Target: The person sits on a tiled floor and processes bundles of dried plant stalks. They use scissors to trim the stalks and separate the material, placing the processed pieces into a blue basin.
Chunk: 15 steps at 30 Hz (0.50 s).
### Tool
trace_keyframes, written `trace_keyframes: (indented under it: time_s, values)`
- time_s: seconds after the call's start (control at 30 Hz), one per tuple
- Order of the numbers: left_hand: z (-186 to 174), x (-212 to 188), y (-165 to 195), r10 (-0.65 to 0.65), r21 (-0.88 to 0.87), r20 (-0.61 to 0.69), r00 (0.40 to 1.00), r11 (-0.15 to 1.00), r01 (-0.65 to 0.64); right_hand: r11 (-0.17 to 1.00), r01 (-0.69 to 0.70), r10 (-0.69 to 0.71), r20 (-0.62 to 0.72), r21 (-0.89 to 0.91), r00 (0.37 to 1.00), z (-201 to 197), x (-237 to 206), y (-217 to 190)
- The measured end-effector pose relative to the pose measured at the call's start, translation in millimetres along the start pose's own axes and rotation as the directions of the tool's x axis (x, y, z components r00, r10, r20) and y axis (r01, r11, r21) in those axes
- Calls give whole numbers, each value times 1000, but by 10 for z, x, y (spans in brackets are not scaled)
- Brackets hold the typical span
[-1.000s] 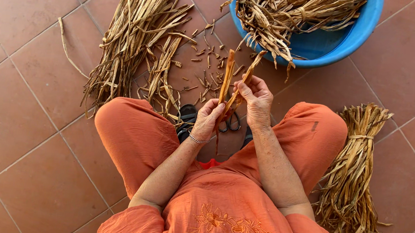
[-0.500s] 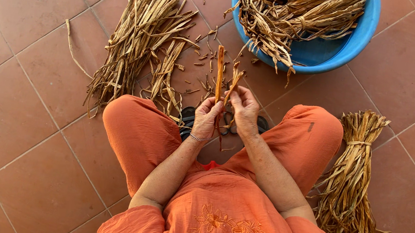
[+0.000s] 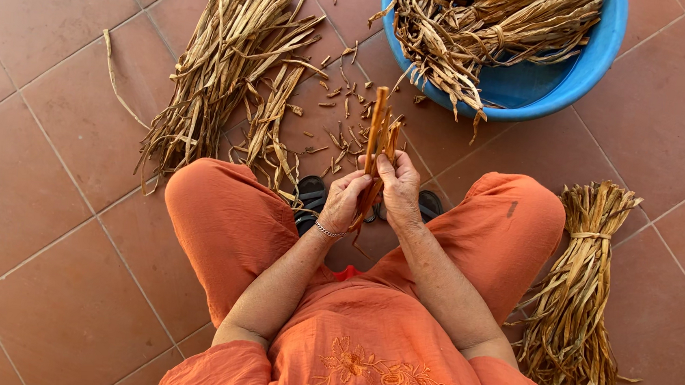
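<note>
Both hands are closed round the same strip [image 3: 375, 134]: left hand [image 3: 345, 201] and right hand [image 3: 399, 190] side by side at its lower end. Its long axis runs straight up and away from the grip, toward the blue tub [image 3: 559, 79].

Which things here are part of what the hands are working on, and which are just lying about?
In hand:
left hand
right hand
dried strips held upright

Lying about:
loose pile of strips
blue basin of strips
tied bundle
scraps on tiles
</note>
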<state>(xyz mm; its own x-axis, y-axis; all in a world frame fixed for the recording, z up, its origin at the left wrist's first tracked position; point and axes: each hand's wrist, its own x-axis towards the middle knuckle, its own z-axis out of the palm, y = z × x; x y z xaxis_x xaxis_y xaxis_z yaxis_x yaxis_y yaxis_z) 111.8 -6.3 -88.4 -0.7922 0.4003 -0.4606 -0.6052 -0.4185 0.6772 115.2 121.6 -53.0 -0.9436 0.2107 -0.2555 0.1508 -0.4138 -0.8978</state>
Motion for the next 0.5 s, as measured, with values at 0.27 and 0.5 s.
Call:
trace_keyframes:
  time_s: [0.27,0.5]
  values:
    - [-117,39,-159,3,306,36,999,952,-14,1000,-9,9,-7,30,1000,-46,68,49]
    - [-179,101,-223,656,761,425,624,115,-639,987,-27,19,51,160,999,49,134,138]
